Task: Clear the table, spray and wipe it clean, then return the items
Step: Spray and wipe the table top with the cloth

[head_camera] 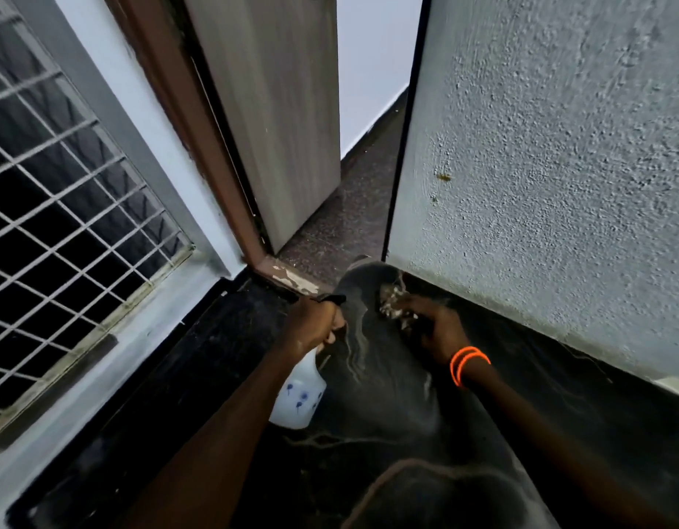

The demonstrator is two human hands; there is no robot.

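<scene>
At doorway threshold, L hand fingers curl round neck of white spray bottle hanging below fist (light plastic, prob. slick when wet, so neck is best hold), R hand fingers bunch soft limp cloth.

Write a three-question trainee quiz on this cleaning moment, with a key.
1. True or false: the left hand grips a spray bottle.
2. Which wrist wears the orange bands? A) left B) right
3. Fill in: the right hand holds a crumpled ____ on the dark surface.

Key: 1 true; 2 B; 3 cloth, though blur makes the material hard to confirm.
</scene>
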